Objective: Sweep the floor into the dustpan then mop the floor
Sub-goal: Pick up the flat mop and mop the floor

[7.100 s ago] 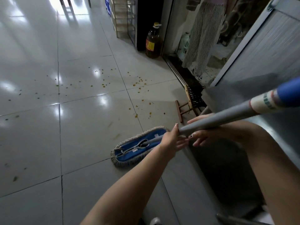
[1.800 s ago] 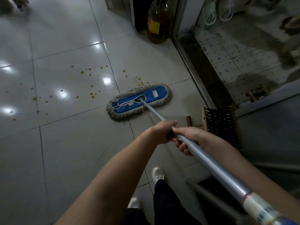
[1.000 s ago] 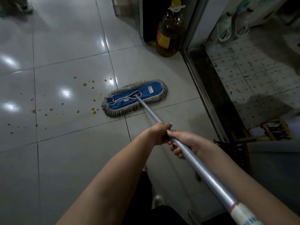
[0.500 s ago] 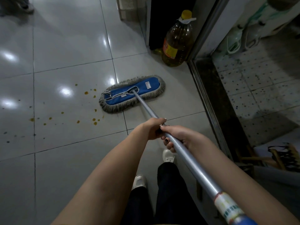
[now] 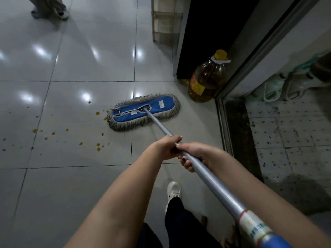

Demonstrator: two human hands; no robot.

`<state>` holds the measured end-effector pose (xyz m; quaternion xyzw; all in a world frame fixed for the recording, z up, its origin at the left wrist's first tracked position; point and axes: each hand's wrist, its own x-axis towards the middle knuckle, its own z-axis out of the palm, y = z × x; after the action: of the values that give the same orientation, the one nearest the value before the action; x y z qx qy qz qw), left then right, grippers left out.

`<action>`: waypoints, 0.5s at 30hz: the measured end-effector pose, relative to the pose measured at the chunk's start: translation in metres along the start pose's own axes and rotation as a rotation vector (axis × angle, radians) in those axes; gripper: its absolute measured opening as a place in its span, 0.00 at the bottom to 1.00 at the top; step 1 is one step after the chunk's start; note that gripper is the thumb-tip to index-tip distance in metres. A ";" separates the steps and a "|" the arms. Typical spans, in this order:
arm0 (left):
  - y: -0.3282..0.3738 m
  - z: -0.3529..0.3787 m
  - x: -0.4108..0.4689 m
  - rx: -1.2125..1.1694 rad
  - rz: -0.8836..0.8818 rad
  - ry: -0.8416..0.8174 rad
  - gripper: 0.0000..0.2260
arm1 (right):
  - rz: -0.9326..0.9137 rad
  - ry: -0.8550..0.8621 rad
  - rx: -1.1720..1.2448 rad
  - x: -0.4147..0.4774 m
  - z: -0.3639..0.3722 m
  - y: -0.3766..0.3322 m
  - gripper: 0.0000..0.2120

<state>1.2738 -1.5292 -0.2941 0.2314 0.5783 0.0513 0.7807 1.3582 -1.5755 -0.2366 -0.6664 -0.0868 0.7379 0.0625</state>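
Two hands hold your mop handle (image 5: 200,167), side by side and touching. Your left hand (image 5: 167,147) sits farther down the pole, fingers wrapped around it; your right hand (image 5: 192,155) grips just behind, fingers curled under the pole and clamped on it. The grey pole runs from the blue grip at 5 o'clock up to the mop head (image 5: 144,111) near the middle of your view. That blue pad with its grey fringe lies flat on the tile floor (image 5: 71,185), its long side tilted, right end higher toward 1 o'clock. Yellow-brown spots (image 5: 97,146) are scattered on the tiles at 9 o'clock of the head, the nearest ones just beside its left fringe. An oil bottle (image 5: 207,79) with a yellow cap stands upright at 2 o'clock of the head, near but apart, beside a dark doorway. Your white shoe (image 5: 172,191) shows below your hands. Someone else's feet (image 5: 48,9) stand at 11 o'clock, well apart.
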 end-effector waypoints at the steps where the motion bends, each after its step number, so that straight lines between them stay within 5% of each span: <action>1: 0.008 0.005 0.006 -0.010 0.005 0.006 0.11 | 0.000 -0.007 -0.016 0.001 -0.010 -0.008 0.23; 15: 0.079 0.017 0.060 -0.049 0.018 0.047 0.09 | 0.018 -0.027 -0.130 0.026 -0.065 -0.090 0.21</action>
<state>1.3244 -1.4429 -0.3098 0.2162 0.5930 0.0780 0.7717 1.4185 -1.4792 -0.2496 -0.6596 -0.1293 0.7403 0.0114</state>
